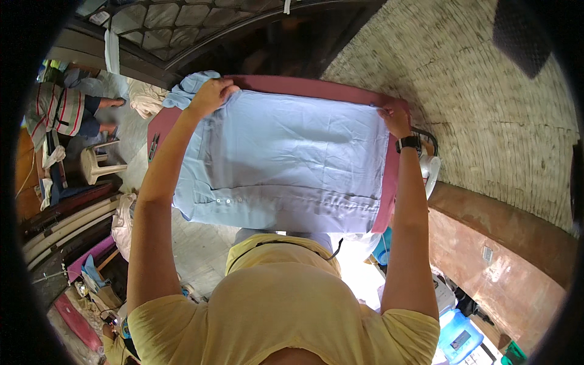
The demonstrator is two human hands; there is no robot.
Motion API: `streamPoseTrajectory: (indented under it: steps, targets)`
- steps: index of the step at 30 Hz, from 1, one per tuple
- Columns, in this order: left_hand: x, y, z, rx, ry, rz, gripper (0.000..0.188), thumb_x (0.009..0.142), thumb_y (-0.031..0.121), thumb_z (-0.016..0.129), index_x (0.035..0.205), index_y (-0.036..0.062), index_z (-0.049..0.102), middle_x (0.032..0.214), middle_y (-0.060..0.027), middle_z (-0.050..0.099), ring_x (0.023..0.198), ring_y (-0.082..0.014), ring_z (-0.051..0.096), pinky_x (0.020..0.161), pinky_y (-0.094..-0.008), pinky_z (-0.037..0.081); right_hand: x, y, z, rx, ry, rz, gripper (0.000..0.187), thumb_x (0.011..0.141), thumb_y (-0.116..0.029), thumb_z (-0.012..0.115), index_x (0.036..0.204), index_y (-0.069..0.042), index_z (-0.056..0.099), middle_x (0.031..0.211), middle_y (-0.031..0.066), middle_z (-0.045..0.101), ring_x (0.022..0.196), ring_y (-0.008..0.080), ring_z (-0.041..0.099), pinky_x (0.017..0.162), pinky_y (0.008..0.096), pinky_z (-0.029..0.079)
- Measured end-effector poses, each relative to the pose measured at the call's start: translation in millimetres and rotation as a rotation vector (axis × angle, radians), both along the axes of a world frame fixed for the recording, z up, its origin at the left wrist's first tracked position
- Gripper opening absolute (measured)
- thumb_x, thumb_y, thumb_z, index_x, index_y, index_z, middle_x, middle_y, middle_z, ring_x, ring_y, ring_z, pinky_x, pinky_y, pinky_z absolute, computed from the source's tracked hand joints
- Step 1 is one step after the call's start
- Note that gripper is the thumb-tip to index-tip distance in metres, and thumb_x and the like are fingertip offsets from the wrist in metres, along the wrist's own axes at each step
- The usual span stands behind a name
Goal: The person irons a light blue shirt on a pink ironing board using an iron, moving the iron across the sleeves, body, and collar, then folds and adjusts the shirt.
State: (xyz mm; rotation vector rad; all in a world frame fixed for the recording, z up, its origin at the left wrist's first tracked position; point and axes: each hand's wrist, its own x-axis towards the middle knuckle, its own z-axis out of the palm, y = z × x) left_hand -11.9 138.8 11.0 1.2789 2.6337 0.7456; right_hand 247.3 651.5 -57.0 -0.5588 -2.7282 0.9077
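Note:
A light blue button-up shirt (292,146) lies spread over a maroon-covered table (286,84). Its small white buttons show near the front edge, towards the left. At the far left corner my left hand (215,96) has its fingers closed on the cloth. Beyond and beside that hand, a bunched part of light blue cloth (190,89) sits at the table's corner. My right hand (396,119), with a dark watch on its wrist, pinches the shirt's far right corner. Small thread snips (154,146) rest on the maroon surface, left of my left forearm.
Dark metal grillwork (164,27) rises behind the table. A rough stone-like wall (486,121) stands to the right. On the left are a cream plastic stool (97,163) and a seated person (67,109). A blue water container (457,334) is at lower right.

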Motion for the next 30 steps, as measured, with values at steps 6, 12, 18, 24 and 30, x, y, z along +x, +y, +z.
streamPoseTrajectory:
  steps: [6, 12, 18, 24, 30]
  targets:
    - [9.7, 38.6, -21.8, -0.124, 0.407, 0.305, 0.030, 0.084, 0.034, 0.071, 0.102, 0.0116, 0.063, 0.106, -0.0105, 0.063, 0.100, -0.0342, 0.058, 0.081, -0.0466, 0.047, 21.3, -20.0, 6.6, 0.381, 0.171, -0.217, 0.033, 0.083, -0.018, 0.073, 0.109, -0.003, 0.059, 0.098, 0.0144, 0.062, 0.093, 0.0371, 0.058, 0.086, 0.0499, 0.044]
    - [69.4, 176.5, -15.1, 0.315, 0.186, -0.079, 0.029, 0.088, 0.022, 0.068, 0.113, 0.0083, 0.061, 0.114, -0.0113, 0.061, 0.109, -0.0341, 0.055, 0.090, -0.0448, 0.046, 169.3, -122.6, 20.2, 0.455, 0.051, -0.369, 0.054, 0.087, -0.017, 0.067, 0.129, 0.009, 0.044, 0.117, 0.0374, 0.049, 0.105, 0.0541, 0.049, 0.094, 0.0590, 0.040]
    - [135.2, 316.1, -52.1, 0.324, 0.030, -0.264, 0.031, 0.087, 0.025, 0.071, 0.113, 0.0102, 0.062, 0.108, -0.0116, 0.061, 0.107, -0.0336, 0.056, 0.094, -0.0465, 0.044, 234.3, -193.5, 15.1, 0.346, -0.153, -0.536, 0.034, 0.092, -0.019, 0.064, 0.115, 0.003, 0.054, 0.111, 0.0269, 0.053, 0.106, 0.0458, 0.049, 0.094, 0.0583, 0.038]
    - [164.1, 369.8, -50.5, 0.153, -0.116, -0.249, 0.025, 0.084, 0.023, 0.074, 0.100, 0.0097, 0.061, 0.099, -0.0086, 0.063, 0.105, -0.0303, 0.057, 0.090, -0.0467, 0.042, 244.3, -182.8, -11.3, 0.044, 0.072, -0.632, 0.023, 0.087, -0.014, 0.071, 0.099, -0.002, 0.055, 0.086, 0.0130, 0.059, 0.083, 0.0324, 0.054, 0.081, 0.0474, 0.041]
    - [157.7, 379.2, -56.0, 0.290, -0.400, -0.241, 0.019, 0.083, 0.015, 0.073, 0.095, 0.0078, 0.060, 0.093, -0.0077, 0.066, 0.095, -0.0306, 0.062, 0.083, -0.0428, 0.046, 238.4, -176.3, 3.7, 0.063, 0.179, -0.628, 0.025, 0.081, -0.013, 0.076, 0.095, -0.002, 0.057, 0.081, 0.0121, 0.058, 0.077, 0.0289, 0.057, 0.070, 0.0405, 0.048]
